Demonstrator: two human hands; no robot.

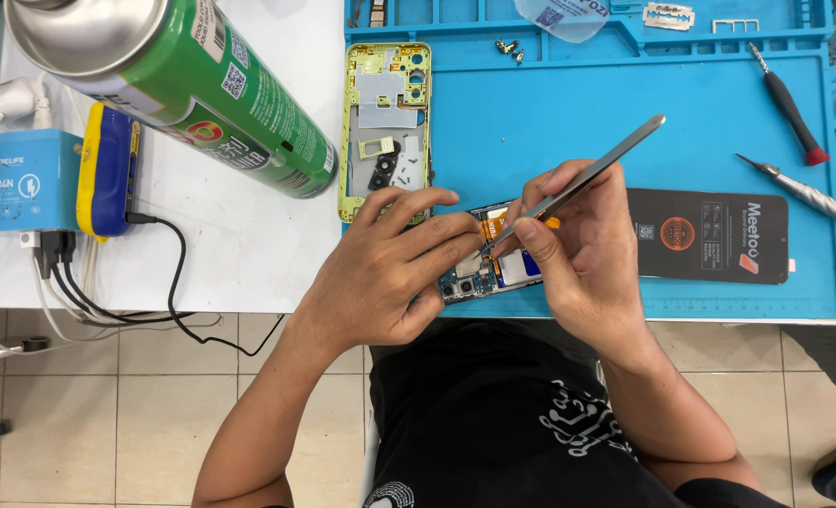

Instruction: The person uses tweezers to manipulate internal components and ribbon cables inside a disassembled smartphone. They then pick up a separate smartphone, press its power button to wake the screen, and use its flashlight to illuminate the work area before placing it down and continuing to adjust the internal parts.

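The work mat [568, 103] is bright blue. The table [248, 235] under it is white. The opened phone [493, 263] shows blue and orange parts inside, with small black spots. The tweezers [597, 169] are shiny silver. The phone frame [385, 122] has a light yellow-green edge and grey in the middle. The big spray can [183, 75] is green with a silver top and a white label patch. The battery [709, 235] is black with an orange circle and an orange corner. One screwdriver [789, 105] is black with a red end. The other screwdriver [804, 196] is silver. The charger box [23, 179] is light blue, and the case [107, 169] beside it is dark blue and yellow. The cable [178, 282] is black. The person's shirt [493, 423] is black with a white pattern. The floor [88, 404] has pale beige tiles.
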